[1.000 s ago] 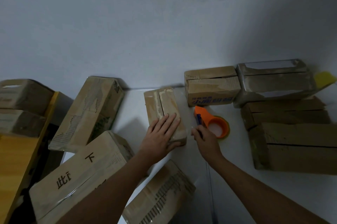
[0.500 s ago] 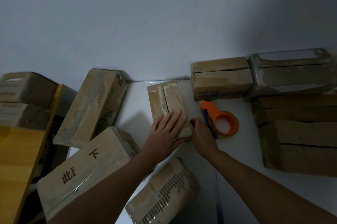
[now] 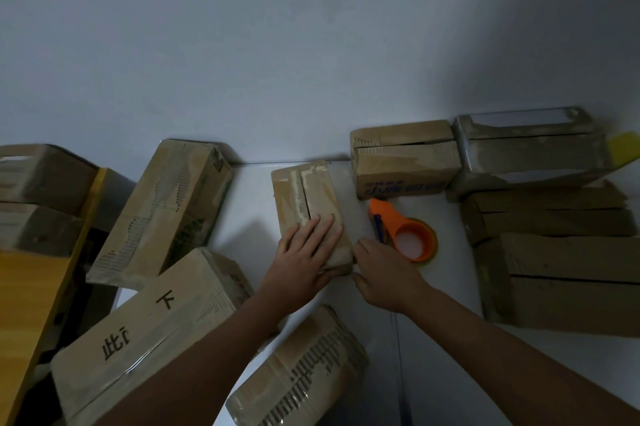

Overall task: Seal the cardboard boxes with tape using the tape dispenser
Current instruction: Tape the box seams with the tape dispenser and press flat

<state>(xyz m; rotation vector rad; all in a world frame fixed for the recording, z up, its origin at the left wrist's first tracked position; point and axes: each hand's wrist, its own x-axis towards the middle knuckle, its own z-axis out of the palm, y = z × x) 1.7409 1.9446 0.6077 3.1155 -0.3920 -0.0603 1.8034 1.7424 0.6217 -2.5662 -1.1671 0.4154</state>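
Note:
A small cardboard box [image 3: 304,197] lies on the white table, its top flaps meeting in a seam with old tape along it. My left hand [image 3: 304,252] presses flat on the near end of its top, fingers straight. My right hand [image 3: 377,269] touches the box's near right corner with relaxed fingers and holds nothing. An orange tape dispenser [image 3: 405,231] lies on the table just right of the box, a little beyond my right hand.
Sealed boxes [image 3: 162,210] lean and lie at the left and near edge. More boxes [image 3: 554,224] are stacked at the right, one [image 3: 401,162] behind the dispenser. A wall stands at the back. A yellow surface [image 3: 31,287] is at far left.
My right hand has moved left, away from the tape dispenser, to the small box's near right corner. My left hand has stayed on the box.

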